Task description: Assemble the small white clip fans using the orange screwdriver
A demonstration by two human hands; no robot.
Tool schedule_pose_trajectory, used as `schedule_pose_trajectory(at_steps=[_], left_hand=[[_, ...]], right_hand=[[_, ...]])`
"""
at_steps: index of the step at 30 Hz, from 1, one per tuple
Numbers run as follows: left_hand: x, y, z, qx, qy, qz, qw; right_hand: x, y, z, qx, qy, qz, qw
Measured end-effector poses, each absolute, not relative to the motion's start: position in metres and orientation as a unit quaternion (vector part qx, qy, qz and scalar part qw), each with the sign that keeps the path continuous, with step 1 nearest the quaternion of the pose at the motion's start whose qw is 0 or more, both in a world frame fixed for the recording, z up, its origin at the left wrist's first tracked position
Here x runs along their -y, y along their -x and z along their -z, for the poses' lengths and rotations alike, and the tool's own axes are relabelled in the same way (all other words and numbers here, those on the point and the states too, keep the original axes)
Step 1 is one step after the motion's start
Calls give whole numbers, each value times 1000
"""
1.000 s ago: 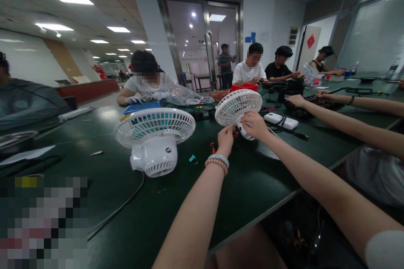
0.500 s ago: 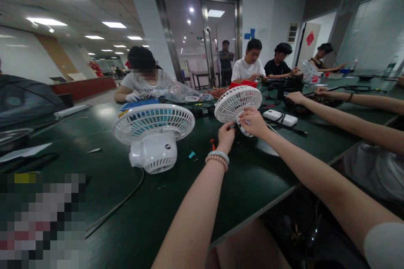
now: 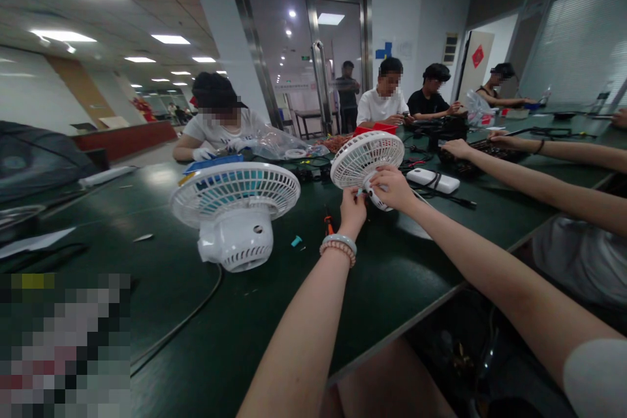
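My right hand (image 3: 392,186) grips the motor housing of a small white fan (image 3: 368,157), whose round grille faces away and tilts upward. Beside that housing, my left hand (image 3: 353,209) pinches a small teal piece (image 3: 360,191), mostly hidden by the fingers. To the left, a larger white fan (image 3: 238,235) with teal blades stands on the green table, with a cable running from it toward me. A teal plug-like part (image 3: 296,241) and a screwdriver with an orange handle (image 3: 328,225) lie between the fans and my left wrist.
A white box wrapped in black cable (image 3: 434,180) lies right of the small fan. Co-workers sit across the table (image 3: 196,313), one with a blue tray (image 3: 215,163). Another person's arms (image 3: 519,176) reach in from the right. A red bin (image 3: 377,127) stands behind the fan.
My left hand has turned slightly and brought the teal piece closer to the small fan's housing. My right hand keeps its grip. The whole view has shifted slightly.
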State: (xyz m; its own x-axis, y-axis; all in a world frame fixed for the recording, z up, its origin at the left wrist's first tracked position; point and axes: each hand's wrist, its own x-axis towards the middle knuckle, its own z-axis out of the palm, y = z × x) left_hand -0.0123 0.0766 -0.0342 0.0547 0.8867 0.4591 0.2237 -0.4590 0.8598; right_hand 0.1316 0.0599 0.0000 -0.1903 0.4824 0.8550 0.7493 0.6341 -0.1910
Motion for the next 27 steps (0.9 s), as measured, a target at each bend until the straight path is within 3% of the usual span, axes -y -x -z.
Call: schedule_pose_trajectory(at_steps=[10,20,27], left_hand=[[-69,14,28,-446,-657,-536,286],[-58,14,17,-463,-730,-481,147],[-56,12,18,-441,-759,-465,114]], right_hand=[[-60,-132,-2,758,407,132,492],[-60,-131,-2,755,410,132,494],[-58,-130,-4,753,414,125,496]])
